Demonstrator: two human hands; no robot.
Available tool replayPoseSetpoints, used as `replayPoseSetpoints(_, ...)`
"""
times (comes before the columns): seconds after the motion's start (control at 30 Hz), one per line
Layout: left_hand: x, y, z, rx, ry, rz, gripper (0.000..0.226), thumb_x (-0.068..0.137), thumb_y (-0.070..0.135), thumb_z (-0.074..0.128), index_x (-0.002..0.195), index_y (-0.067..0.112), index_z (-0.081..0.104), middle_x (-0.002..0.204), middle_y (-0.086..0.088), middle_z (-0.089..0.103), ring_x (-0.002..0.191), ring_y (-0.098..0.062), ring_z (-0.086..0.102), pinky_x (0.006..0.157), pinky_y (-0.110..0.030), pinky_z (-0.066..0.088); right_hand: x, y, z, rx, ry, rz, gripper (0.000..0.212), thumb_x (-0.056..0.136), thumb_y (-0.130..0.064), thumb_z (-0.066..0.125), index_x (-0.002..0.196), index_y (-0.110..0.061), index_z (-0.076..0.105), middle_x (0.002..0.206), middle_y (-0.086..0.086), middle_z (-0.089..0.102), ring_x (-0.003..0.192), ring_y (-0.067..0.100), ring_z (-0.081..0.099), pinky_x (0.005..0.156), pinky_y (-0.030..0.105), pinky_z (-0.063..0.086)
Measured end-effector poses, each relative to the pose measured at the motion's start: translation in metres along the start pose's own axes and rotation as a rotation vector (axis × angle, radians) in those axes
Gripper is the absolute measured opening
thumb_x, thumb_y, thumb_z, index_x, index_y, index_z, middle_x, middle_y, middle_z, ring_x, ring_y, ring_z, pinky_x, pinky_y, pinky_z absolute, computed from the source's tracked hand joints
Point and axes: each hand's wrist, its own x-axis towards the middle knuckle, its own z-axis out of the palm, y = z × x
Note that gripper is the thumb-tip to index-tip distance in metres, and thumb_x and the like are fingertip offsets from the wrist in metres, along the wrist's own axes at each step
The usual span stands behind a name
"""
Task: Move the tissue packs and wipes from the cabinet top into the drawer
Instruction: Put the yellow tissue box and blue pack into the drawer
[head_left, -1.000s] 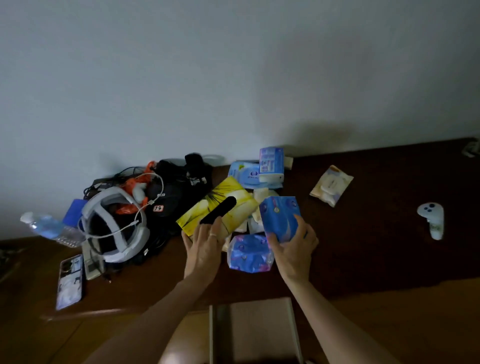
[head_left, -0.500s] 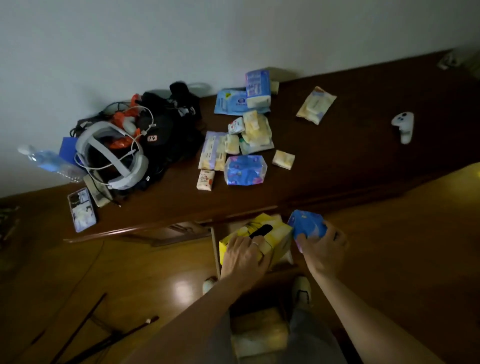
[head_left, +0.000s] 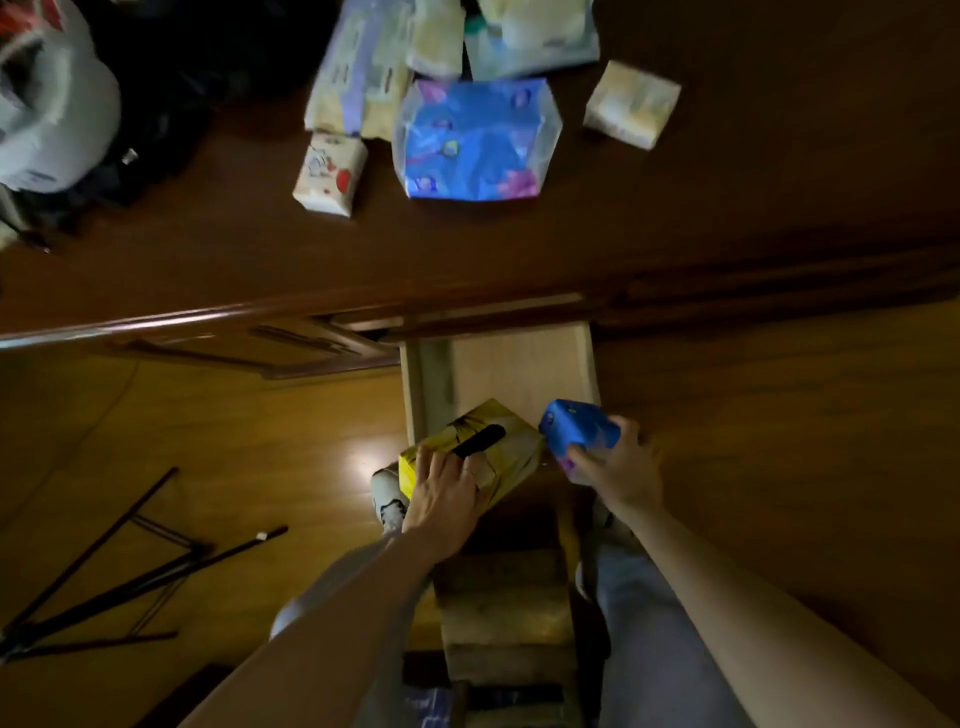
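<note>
We look straight down on a dark wooden cabinet top (head_left: 727, 218), our counter, filling the upper half of the view, with orange-brown wooden floor (head_left: 234, 467) below it. From the cabinet front at 12 o'clock of our hands, a pale wooden drawer (head_left: 519, 364) stands pulled out toward us.

At 10 o'clock on the counter we note a grey-white headset (head_left: 52, 119) against dark, blurred clutter. On the floor at 8 o'clock lies a folded black stand (head_left: 130, 571).

Packs on the counter, near 12 o'clock: a large blue and purple tissue pack (head_left: 475, 140); just beside it at its 10 o'clock, a long pale pack (head_left: 348, 78); at its 8 o'clock, a small white pack with red print (head_left: 330, 176); at its 2 o'clock, apart, a small cream pack (head_left: 631, 104). More pale packs crowd the top edge, too blurred to name.

The left hand (head_left: 441, 499) lies over the near end of a yellow tissue box (head_left: 478, 452) with a black oval slot, fingers curled down its side; this grip holds the box tilted over the drawer's near left corner. The right hand (head_left: 618, 467) wraps a blue tissue pack (head_left: 576, 431), fingers closed around it, at the drawer's near right rim.
</note>
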Motion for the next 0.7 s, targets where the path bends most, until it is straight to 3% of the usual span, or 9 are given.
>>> replayPoseSetpoints(0.1,0.037,-0.021,0.041,0.011,-0.007,-0.008,0.054,0.093,0.035,0.064,0.139,0.009,0.055,0.121,-0.016,0.064,0.118,-0.038,0.055,0.114,-0.061,0.029,0.045,0.005,0.038,0.007,-0.002,0.003,0.085,0.078,-0.066,0.068,0.143,-0.021,0.037,0.134,0.015,0.045,0.122,0.036,0.044,0.094,0.052,0.05)
replayPoseSetpoints(0.23,0.088,-0.053,0.093,0.042,-0.015,-0.024,0.055,0.098,0.038,0.053,0.147,0.013,0.046,0.13,-0.012,0.06,0.127,-0.034,0.049,0.119,-0.056,0.019,0.106,0.01,0.088,0.003,-0.024,-0.027,0.093,0.076,-0.071,0.065,0.147,-0.021,0.031,0.138,0.018,0.044,0.12,0.036,0.047,0.094,0.051,0.051)
replayPoseSetpoints(0.4,0.142,-0.091,0.152,0.047,0.066,0.047,0.058,0.095,0.036,0.058,0.146,0.01,0.048,0.128,-0.016,0.062,0.127,-0.036,0.052,0.122,-0.054,0.02,0.175,0.018,0.131,-0.065,-0.089,-0.055,0.102,0.078,-0.071,0.066,0.155,-0.02,0.021,0.149,0.02,0.035,0.133,0.039,0.039,0.105,0.053,0.042)
replayPoseSetpoints(0.53,0.171,-0.114,0.2,0.1,0.175,0.129,0.058,0.091,0.037,0.04,0.137,0.005,0.057,0.12,-0.016,0.067,0.12,-0.036,0.061,0.118,-0.057,0.024,0.221,0.021,0.155,-0.116,-0.055,-0.093,0.099,0.077,-0.065,0.07,0.155,-0.025,0.023,0.151,0.016,0.035,0.135,0.036,0.037,0.106,0.048,0.039)
replayPoseSetpoints(0.7,0.182,-0.142,0.251,0.099,0.125,0.093,0.072,0.096,0.038,0.049,0.16,0.02,0.02,0.14,-0.01,0.055,0.137,-0.03,0.042,0.125,-0.044,0.008,0.253,0.012,0.185,-0.281,0.061,-0.237,0.089,0.079,-0.074,0.059,0.153,-0.036,0.027,0.152,0.015,0.031,0.135,0.04,0.034,0.095,0.045,0.044)
